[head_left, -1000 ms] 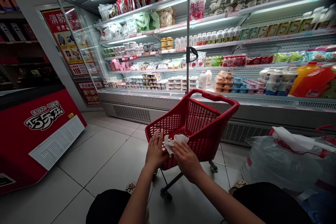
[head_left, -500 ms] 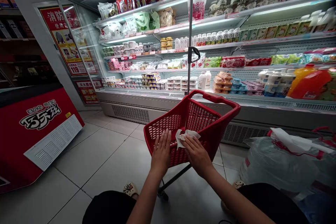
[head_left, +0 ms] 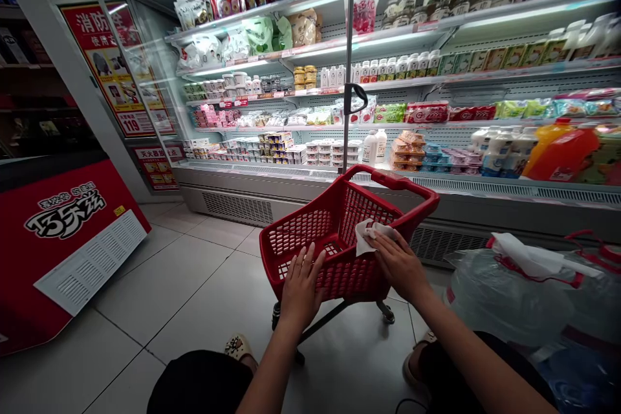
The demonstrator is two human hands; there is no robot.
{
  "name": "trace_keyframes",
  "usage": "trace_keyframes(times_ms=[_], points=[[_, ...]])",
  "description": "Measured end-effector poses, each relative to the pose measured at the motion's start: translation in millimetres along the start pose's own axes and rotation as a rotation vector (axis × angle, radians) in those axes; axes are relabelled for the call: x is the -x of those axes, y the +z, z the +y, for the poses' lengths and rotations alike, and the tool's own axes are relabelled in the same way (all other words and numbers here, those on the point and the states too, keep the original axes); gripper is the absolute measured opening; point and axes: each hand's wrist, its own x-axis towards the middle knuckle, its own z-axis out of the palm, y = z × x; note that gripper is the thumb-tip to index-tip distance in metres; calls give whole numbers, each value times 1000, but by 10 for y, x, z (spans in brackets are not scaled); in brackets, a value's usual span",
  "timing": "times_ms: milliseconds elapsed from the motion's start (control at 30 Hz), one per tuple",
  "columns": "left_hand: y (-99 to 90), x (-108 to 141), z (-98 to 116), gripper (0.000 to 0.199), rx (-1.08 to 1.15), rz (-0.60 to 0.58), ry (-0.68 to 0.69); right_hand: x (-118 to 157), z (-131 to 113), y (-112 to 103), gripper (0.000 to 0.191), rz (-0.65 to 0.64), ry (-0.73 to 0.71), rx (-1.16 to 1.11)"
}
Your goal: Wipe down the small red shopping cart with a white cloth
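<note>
In front of me stands a red plastic shopping cart (head_left: 301, 233) on a metal frame with wheels. My right hand (head_left: 395, 262) presses a crumpled white tissue (head_left: 371, 235) against the cart's near upper rim, toward the handle end. Its fingers lie over the tissue, and part of the tissue sticks out on the left. My left hand (head_left: 301, 288) rests with fingers spread against the near side of the basket, holding nothing. The red handle (head_left: 407, 184) rises at the upper right. Inside, the visible part of the basket shows only its slotted walls and floor.
Behind the cart runs a refrigerated shelf unit (head_left: 301, 184) of dairy and drinks, with a metal pole (head_left: 348, 65) before it. Wrapped large water bottles (head_left: 509, 297) stand close on the right. A red freezer (head_left: 72, 239) is at the left.
My right hand has slid the tissue right and slightly up along the rim toward the handle. My left hand has stayed on the basket's near side, its fingers now more spread.
</note>
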Motion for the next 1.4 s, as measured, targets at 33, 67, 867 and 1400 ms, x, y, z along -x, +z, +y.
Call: trace_keyframes(times_ms=[33, 67, 867, 1400], points=[[11, -7, 11, 92, 2, 2, -2, -6, -38, 17, 55, 12, 21, 4], [22, -13, 21, 89, 3, 5, -1, -13, -106, 45, 54, 23, 34, 3], [3, 34, -22, 83, -1, 23, -8, 35, -46, 49, 51, -1, -60, -21], [93, 10, 72, 88, -22, 67, -2, 22, -310, 157, 45, 60, 43, -53]])
